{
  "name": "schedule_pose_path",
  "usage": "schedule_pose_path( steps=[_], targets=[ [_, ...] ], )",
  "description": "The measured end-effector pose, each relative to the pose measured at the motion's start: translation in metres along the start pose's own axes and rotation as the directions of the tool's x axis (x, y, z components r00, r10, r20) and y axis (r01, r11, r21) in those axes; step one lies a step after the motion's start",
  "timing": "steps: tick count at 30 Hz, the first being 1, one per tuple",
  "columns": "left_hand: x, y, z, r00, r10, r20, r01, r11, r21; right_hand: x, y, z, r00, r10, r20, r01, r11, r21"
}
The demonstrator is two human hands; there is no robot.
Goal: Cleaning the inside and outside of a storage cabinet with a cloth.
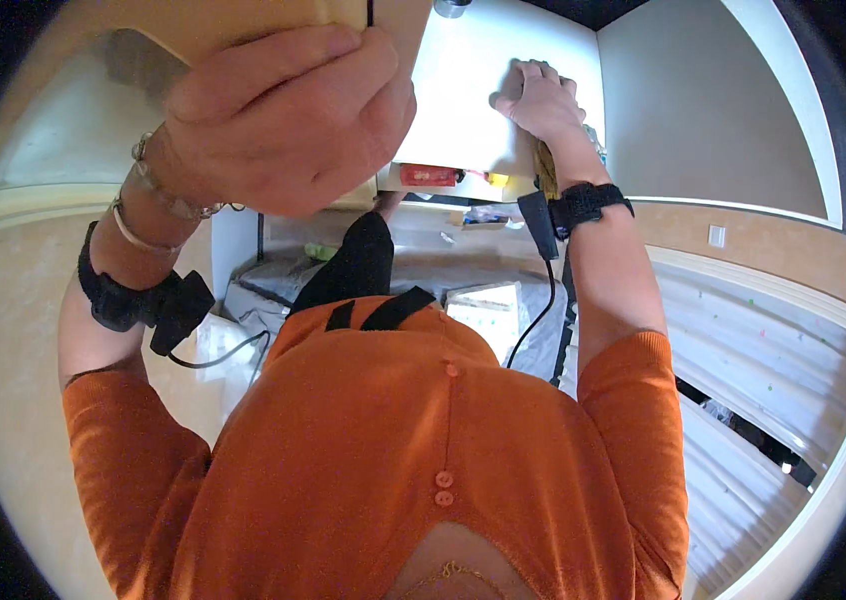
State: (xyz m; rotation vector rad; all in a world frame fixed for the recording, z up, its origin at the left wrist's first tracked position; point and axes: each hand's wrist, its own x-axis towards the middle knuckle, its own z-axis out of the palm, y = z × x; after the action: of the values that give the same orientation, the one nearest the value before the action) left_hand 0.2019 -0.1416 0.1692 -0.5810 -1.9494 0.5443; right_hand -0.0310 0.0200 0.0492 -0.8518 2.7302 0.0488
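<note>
My left hand (288, 112) is raised close to the camera, its fingers curled over the edge of a cream-coloured panel (273, 19), perhaps a cabinet door. My right hand (543, 97) lies on a brightly lit white surface (460, 82) inside a cabinet-like space, fingers somewhat spread; what is under the palm is hidden. Below that surface's front edge show a red packet (428, 175) and a small yellow item (498, 179). A brown item (545, 169) is beside my right wrist. Black straps with cabled devices are on both wrists.
A grey side panel (700, 105) stands at the right. A dark round object (451, 7) is at the top of the white surface. Lower down lie a grey cover (408, 274) and a white packet (484, 307). Cables (546, 300) hang from the wrist devices. A wall switch (716, 236) is at the right.
</note>
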Motion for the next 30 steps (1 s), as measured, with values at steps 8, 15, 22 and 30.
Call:
schedule_pose_path(
  steps=[8,15,22,30],
  targets=[
    [0.002,-0.001,0.0,0.999,0.026,-0.019,-0.025,0.999,0.02,0.006,0.007,0.008,0.998,-0.043,-0.044,0.042,0.999,-0.01],
    [0.003,-0.003,-0.001,0.999,0.029,-0.023,-0.028,0.999,0.028,-0.001,-0.002,0.003,0.999,0.001,-0.04,-0.003,0.999,-0.046],
    [0.003,-0.003,-0.004,0.999,0.034,0.013,-0.034,0.999,0.007,-0.008,-0.009,-0.001,1.0,0.013,-0.015,-0.014,0.998,-0.063],
    [0.002,-0.001,-0.002,1.0,0.014,-0.018,-0.014,1.0,0.003,-0.005,-0.012,-0.006,0.999,0.039,0.003,-0.039,0.996,-0.082]
  ],
)
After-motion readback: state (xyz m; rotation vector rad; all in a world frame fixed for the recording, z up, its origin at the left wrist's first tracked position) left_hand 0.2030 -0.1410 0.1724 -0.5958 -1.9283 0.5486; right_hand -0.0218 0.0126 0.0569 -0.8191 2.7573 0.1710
